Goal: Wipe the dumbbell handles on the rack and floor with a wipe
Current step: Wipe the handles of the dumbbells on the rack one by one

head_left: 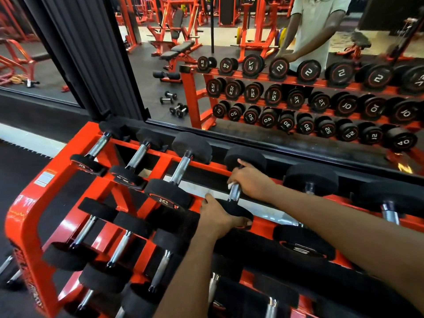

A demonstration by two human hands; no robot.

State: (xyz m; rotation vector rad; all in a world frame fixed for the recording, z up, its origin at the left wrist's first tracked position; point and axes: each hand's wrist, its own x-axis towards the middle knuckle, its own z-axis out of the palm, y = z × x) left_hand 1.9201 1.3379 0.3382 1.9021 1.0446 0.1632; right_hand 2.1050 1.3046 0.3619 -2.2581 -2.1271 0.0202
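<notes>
The large wall mirror [160, 65] reflected rows of black dumbbells with reversed numbers, among them 5, 10, 20, 30 and 40. On the top tier of the orange steel rack [25, 203], beside a neighbouring dumbbell marked 15 [181, 171], lay a black round-headed dumbbell [234, 193] with a knurled chrome handle. The left hand [216, 218] gripped its near head. The right hand [251, 180] curled round the handle, holding a small white wipe [230, 186] against it.

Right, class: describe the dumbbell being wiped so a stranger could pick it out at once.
On the orange rack in front of the mirror, take the top row: fourth dumbbell from the left. It alone is held: the right hand grips its handle with a white wipe, the left hand its near head.
</notes>
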